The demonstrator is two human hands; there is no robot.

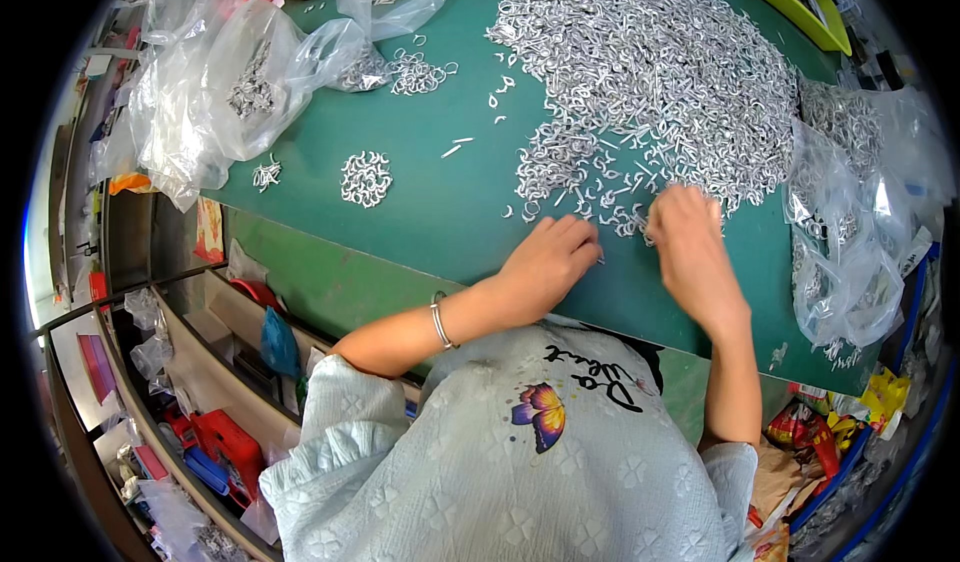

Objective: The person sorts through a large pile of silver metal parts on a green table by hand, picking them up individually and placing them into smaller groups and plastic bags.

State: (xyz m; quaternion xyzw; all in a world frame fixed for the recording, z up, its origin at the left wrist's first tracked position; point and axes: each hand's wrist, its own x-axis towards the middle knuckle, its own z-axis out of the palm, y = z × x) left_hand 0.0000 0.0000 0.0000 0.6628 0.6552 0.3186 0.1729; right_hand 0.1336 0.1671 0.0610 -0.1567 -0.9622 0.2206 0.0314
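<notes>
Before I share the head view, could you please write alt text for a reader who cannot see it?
A person's left hand and right hand are at the near edge of a large heap of small silvery pieces on a green table. Smaller piles lie to the left, with clear plastic bags at both sides.

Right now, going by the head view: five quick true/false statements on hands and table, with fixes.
1. The right hand is at the near edge of the large pile of metal pieces. True.
2. The left hand lies flat with fingers spread. False: the left hand has its fingers curled; whether it holds a piece is unclear.
3. A silver bracelet is on the left arm. True.
4. The tabletop is red. False: the tabletop is green.
5. Clear plastic bags lie only on the left. False: a clear bag also lies on the right.
</notes>
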